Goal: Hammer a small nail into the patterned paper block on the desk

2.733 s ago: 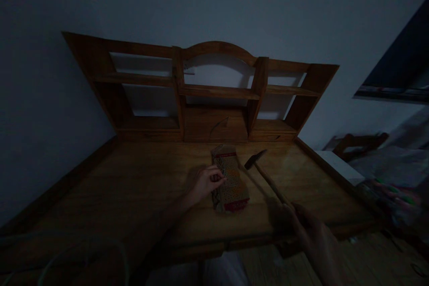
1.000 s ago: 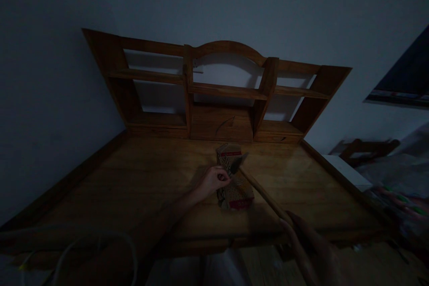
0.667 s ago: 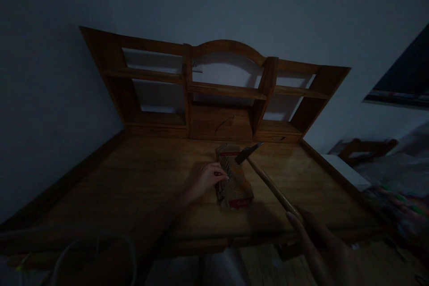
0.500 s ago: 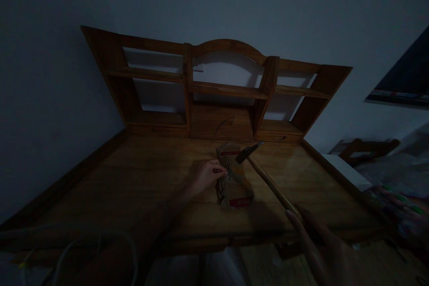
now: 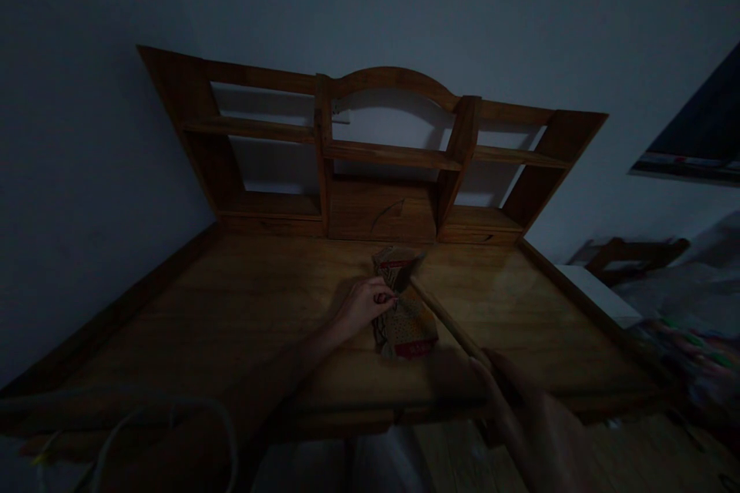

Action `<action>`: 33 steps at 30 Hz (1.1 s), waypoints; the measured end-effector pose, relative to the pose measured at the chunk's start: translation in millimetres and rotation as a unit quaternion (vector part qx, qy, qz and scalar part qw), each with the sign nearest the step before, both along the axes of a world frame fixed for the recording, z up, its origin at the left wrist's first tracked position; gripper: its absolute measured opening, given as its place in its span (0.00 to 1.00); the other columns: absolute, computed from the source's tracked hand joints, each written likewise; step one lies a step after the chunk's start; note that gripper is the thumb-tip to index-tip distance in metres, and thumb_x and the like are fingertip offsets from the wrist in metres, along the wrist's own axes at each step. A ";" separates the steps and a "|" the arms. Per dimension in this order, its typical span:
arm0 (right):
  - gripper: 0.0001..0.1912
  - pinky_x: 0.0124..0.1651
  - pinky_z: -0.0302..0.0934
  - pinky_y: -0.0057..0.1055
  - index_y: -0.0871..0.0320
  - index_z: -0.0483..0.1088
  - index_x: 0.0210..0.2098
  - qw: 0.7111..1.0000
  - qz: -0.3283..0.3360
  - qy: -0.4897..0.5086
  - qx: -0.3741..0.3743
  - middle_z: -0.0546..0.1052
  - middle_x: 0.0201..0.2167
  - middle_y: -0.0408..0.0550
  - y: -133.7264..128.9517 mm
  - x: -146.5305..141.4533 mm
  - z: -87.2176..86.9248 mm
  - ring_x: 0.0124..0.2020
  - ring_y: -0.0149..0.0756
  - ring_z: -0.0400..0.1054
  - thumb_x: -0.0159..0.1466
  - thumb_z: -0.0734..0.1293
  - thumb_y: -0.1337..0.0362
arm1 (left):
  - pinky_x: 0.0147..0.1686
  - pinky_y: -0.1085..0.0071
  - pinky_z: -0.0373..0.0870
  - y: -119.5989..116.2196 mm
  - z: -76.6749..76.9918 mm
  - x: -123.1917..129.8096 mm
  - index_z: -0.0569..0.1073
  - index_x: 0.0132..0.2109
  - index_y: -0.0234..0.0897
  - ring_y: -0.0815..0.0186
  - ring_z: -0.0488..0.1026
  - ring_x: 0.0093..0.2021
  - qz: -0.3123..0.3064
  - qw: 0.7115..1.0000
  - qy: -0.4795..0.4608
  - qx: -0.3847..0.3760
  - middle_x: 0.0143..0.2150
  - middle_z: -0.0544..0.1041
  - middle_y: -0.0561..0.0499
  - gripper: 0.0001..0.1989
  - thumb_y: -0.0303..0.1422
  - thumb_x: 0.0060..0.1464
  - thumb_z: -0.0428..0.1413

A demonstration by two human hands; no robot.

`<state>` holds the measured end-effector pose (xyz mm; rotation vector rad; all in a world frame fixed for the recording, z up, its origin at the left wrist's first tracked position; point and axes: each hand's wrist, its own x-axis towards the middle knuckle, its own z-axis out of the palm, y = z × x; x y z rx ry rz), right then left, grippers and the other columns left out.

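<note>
Right grip: your right hand (image 5: 535,420) is wrapped around the lower handle of the hammer (image 5: 444,316), whose shaft slants up and inward over the desk (image 5: 260,300).
Left grip: your left hand (image 5: 359,306) is pinched, thumb against finger, at the left side of the cardboard piece (image 5: 412,345); anything between those tips is too small and dark for you to be sure of.
Cardboard: it lies on the desk in front of you, roughly centred below the shelf unit (image 5: 381,158), with its red-printed end towards you.
Hammer head: it sits over the cardboard, just beside your left fingertips; you cannot tell whether it touches the surface.
Finger risk: with head and pinch this close, a stroke slightly off to the left could catch your thumb or finger.
Slip risk: the cardboard looks light and creased, and nothing visible clamps it, so a glancing knock might shift or crumple it under you.
Aim risk: your dim light and the shadow around your pinch could make you misjudge the contact point.
Desk risk: a blow that misses the cardboard might dent the bare wood.
</note>
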<state>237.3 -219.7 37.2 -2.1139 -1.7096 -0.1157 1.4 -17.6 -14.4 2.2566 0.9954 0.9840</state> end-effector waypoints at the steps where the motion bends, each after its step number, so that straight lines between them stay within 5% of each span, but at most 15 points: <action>1: 0.22 0.19 0.65 0.27 0.51 0.74 0.47 1.000 0.005 -0.010 -0.008 0.80 0.24 0.44 0.3 -0.9 -2.0 0.24 0.42 0.76 0.65 0.57 0.48 | 0.27 0.77 0.58 0.1 -0.6 0.3 0.78 0.33 0.37 0.72 0.65 0.28 0.001 1.000 0.001 0.000 0.28 0.69 0.54 0.06 0.31 0.53 0.57; 10: 0.21 0.27 0.68 0.26 0.49 0.73 0.49 0.995 -0.015 0.072 0.062 0.80 0.40 0.46 -4.5 -3.7 -6.8 0.33 0.41 0.77 0.65 0.57 0.49 | 0.28 0.77 0.59 1.0 -1.2 -1.1 0.79 0.34 0.37 0.72 0.66 0.29 0.005 1.000 0.000 0.012 0.27 0.69 0.54 0.05 0.30 0.53 0.58; 16: 0.22 0.29 0.69 0.25 0.51 0.75 0.46 0.985 -0.022 0.166 0.051 0.81 0.35 0.46 -6.5 7.6 -4.9 0.36 0.43 0.77 0.61 0.62 0.46 | 0.28 0.76 0.59 -0.1 5.2 -8.4 0.80 0.35 0.38 0.72 0.66 0.29 0.026 0.999 -0.033 -0.006 0.28 0.71 0.53 0.09 0.37 0.55 0.57; 24: 0.23 0.29 0.70 0.28 0.51 0.74 0.49 0.990 -0.022 0.132 0.048 0.81 0.33 0.47 -9.0 13.3 -4.2 0.35 0.45 0.77 0.62 0.61 0.46 | 0.27 0.76 0.58 0.3 -9.8 0.6 0.80 0.35 0.39 0.71 0.65 0.29 -0.009 0.999 -0.028 -0.042 0.27 0.68 0.54 0.12 0.43 0.52 0.59; 33: 0.21 0.23 0.67 0.25 0.52 0.72 0.51 0.999 0.032 0.000 0.026 0.81 0.36 0.47 -15.3 6.8 -9.5 0.28 0.40 0.77 0.66 0.58 0.52 | 0.30 0.74 0.60 4.4 -17.7 2.8 0.79 0.29 0.37 0.68 0.65 0.30 -0.012 1.000 -0.004 -0.003 0.23 0.69 0.53 0.10 0.39 0.51 0.60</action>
